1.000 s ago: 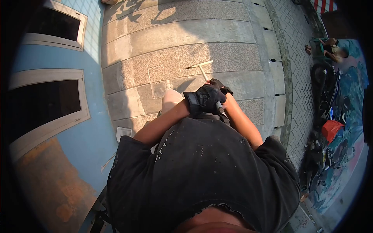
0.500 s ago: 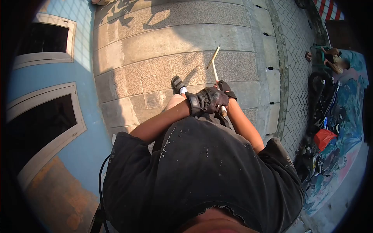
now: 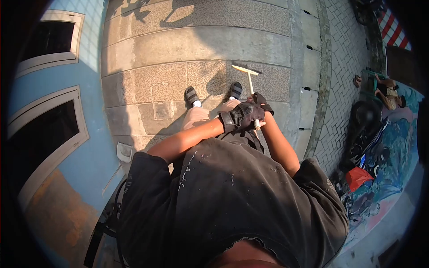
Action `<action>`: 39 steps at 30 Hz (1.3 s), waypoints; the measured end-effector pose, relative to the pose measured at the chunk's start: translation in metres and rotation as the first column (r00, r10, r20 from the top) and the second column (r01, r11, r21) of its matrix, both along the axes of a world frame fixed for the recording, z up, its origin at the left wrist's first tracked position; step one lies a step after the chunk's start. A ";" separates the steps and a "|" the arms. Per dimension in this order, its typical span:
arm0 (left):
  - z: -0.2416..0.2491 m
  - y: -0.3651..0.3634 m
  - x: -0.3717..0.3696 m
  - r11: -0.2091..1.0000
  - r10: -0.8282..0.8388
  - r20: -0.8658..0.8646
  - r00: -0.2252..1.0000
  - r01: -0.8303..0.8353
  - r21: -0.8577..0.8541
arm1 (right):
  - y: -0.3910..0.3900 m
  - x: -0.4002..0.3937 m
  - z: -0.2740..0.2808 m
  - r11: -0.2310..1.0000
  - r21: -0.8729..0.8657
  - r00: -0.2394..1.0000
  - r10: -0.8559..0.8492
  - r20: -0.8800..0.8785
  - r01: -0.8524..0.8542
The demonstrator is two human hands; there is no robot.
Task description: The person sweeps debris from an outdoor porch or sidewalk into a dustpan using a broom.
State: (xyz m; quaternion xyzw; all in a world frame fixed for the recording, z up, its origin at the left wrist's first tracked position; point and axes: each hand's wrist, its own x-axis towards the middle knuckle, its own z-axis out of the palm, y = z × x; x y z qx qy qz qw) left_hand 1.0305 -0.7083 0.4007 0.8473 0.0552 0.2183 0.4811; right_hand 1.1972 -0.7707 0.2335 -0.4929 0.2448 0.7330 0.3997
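Observation:
A long-handled tool [image 3: 250,83] with a pale pole and a thin, yellowish crossbar head reaches forward from my hands, its head above or on the paving. My left hand [image 3: 245,117], in a black glove, is closed around the pole near its close end, which sticks out toward my body. Just beyond it, my right hand [image 3: 261,103], also black-gloved, wraps the same pole; most of its fingers are hidden. My sandalled feet [image 3: 192,95] stand apart on the tiles, left of the tool.
A blue wall [image 3: 58,91] with framed windows runs along the left. At right, past a kerb [image 3: 322,89], lies a brick-paved lane [image 3: 344,58]. Motorbikes [image 3: 364,120], a red bag [image 3: 357,178] and a seated person [image 3: 389,94] are beside a painted wall.
The tool's head has turned crosswise and come nearer. My right foot now shows beside the left. Both hands keep their grip on the pole, and the view has shifted slightly.

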 end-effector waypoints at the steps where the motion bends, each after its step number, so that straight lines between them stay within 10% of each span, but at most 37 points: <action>1: -0.010 -0.002 0.011 0.994 0.099 -0.019 0.995 -0.099 0.038 | -0.001 0.015 -0.008 0.981 -0.023 0.954 -0.193 -0.230 0.193; 5: -0.067 0.002 0.084 0.982 0.166 0.093 0.982 -0.156 -0.111 | -0.001 0.084 -0.041 0.906 -0.096 0.893 -0.424 -0.152 0.413; 13: -0.205 0.005 0.186 0.879 0.440 0.034 0.898 -0.422 -0.224 | 0.015 0.197 -0.161 0.964 -0.047 0.949 -0.248 0.195 0.261; 20: -0.229 0.025 0.070 0.474 0.719 -0.193 0.668 -0.673 -0.567 | 0.113 0.024 -0.149 0.985 -0.155 0.824 0.024 0.567 0.078; 22: -0.200 0.039 0.033 0.358 0.742 -0.273 0.612 -0.706 -0.611 | 0.129 -0.028 -0.126 0.999 0.041 0.830 -0.027 0.557 0.005; 24: -0.184 0.048 -0.008 0.397 0.685 -0.394 0.613 -0.768 -0.503 | 0.141 -0.078 -0.134 0.963 -0.031 0.915 -0.244 0.322 0.267; 28: -0.147 0.056 -0.069 0.676 0.587 -0.462 0.665 -0.717 -0.173 | 0.166 -0.150 -0.104 0.969 0.006 0.967 -0.248 0.055 0.248; 29: -0.120 0.057 -0.056 0.427 0.701 -0.497 0.512 -0.859 -0.283 | 0.166 -0.158 -0.083 0.958 -0.013 0.958 -0.285 0.041 0.286; 31: -0.137 0.034 -0.082 0.354 0.663 -0.586 0.466 -0.885 -0.302 | 0.161 -0.154 -0.060 0.966 -0.010 0.967 -0.256 0.012 0.256; 34: -0.138 0.012 -0.075 0.672 0.395 -0.516 0.760 -0.622 -0.402 | 0.107 -0.120 -0.068 0.874 0.045 0.859 -0.464 -0.218 0.483; 38: -0.153 0.018 0.001 0.705 0.595 -0.097 0.798 -0.576 -0.415 | 0.102 -0.032 -0.033 0.926 -0.111 0.895 -0.309 0.321 0.360; 39: -0.173 0.024 0.019 0.789 0.553 0.003 0.833 -0.523 -0.322 | 0.098 -0.003 -0.044 0.929 -0.118 0.924 -0.321 0.210 0.350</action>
